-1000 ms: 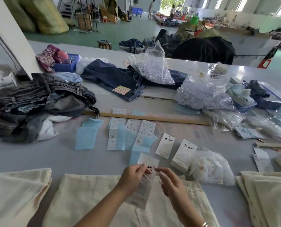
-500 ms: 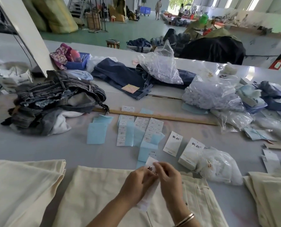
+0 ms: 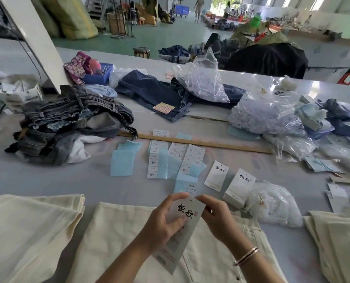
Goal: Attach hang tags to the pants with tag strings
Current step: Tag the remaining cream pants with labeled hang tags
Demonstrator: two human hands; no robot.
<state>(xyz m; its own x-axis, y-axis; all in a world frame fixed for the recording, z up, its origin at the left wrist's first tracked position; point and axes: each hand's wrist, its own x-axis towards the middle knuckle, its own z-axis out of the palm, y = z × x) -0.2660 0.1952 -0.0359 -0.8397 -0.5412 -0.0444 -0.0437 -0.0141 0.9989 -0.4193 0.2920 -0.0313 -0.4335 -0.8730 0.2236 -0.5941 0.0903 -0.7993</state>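
A white hang tag (image 3: 187,211) with black brush lettering and a punched hole at its top is held above cream pants (image 3: 117,246) spread at the table's front. My left hand (image 3: 164,219) grips the tag's left side. My right hand (image 3: 216,215) pinches its top right corner next to the hole. No string shows clearly between the fingers. More hang tags (image 3: 216,175) lie beyond, beside a stack of them (image 3: 239,185) and a clear bag of tag strings (image 3: 272,203).
Folded cream pants lie at the left (image 3: 27,227) and right (image 3: 337,242). Blue papers (image 3: 123,165) and size stickers (image 3: 157,158) sit mid-table before a wooden ruler (image 3: 200,142). A denim pile (image 3: 68,121), dark jeans (image 3: 159,92) and plastic bags (image 3: 266,115) crowd the back.
The hands closed together on the tag, then shifted so its printed face now shows fully; the right hand moved up to the top corner. The view dipped closer to the table.
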